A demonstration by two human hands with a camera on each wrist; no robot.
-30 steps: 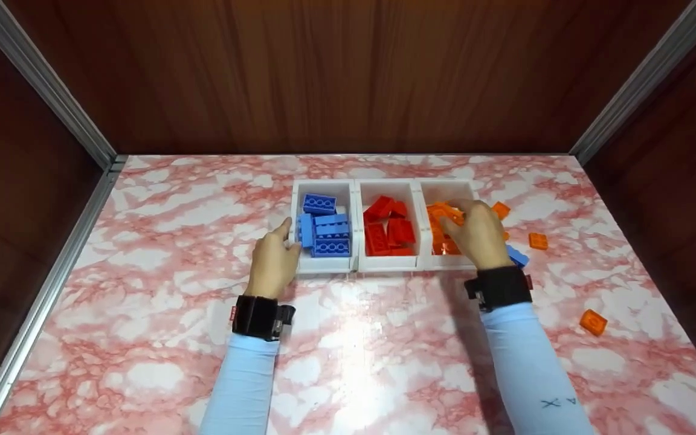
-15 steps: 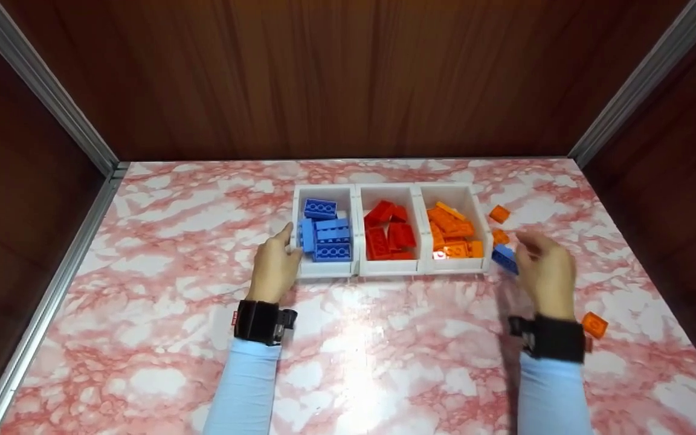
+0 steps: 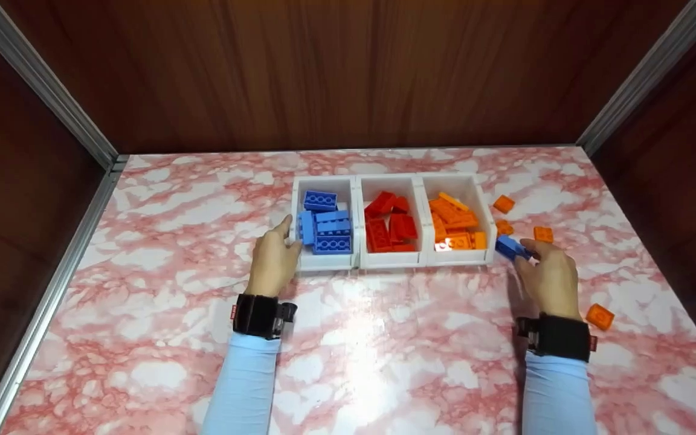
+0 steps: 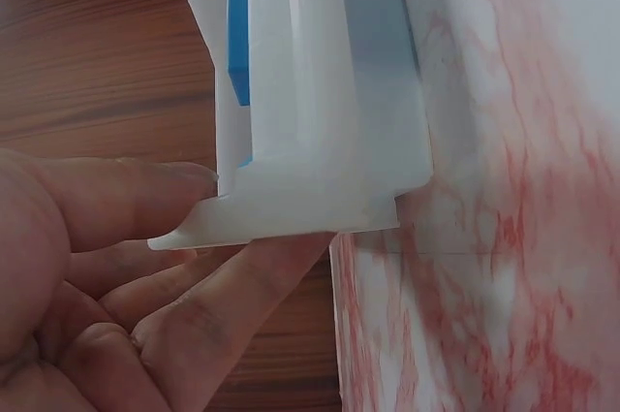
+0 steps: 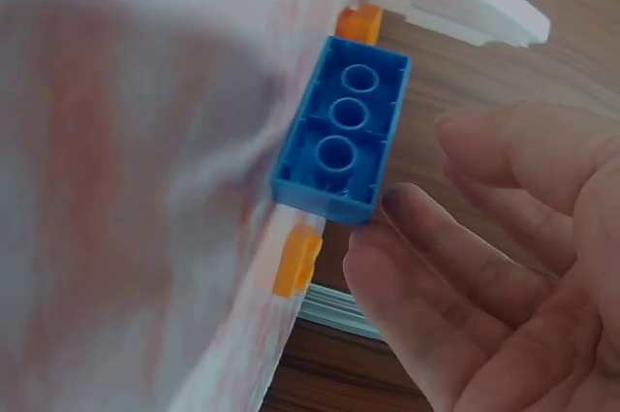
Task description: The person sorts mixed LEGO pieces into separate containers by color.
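Observation:
On the left, my left hand (image 3: pixel 273 261) pinches the side rim of a white three-compartment box (image 3: pixel 330 262); in the left wrist view, its thumb (image 4: pixel 145 194) lies at the lip and a finger is against the outer side. My right hand (image 3: pixel 548 275) is at the near end of a loose blue toy brick (image 3: pixel 510 248) right of the box. In the right wrist view the brick's hollow underside with tubes shows. Fingertips (image 5: pixel 373 257) meet its corner, while the thumb stands apart from it.
Blue bricks (image 3: pixel 331 244) fill the left compartment, red bricks (image 3: pixel 378 234) the middle, orange bricks (image 3: pixel 454 214) the right. Several loose orange pieces lie right of the box, one orange piece (image 3: pixel 600 316) beside the right wrist. Dark wooden panels (image 3: pixel 348 72) enclose the marbled table (image 3: pixel 142 362).
My right hand has left the orange compartment, moved right and come to the loose blue brick. The left hand has stayed at the box's side.

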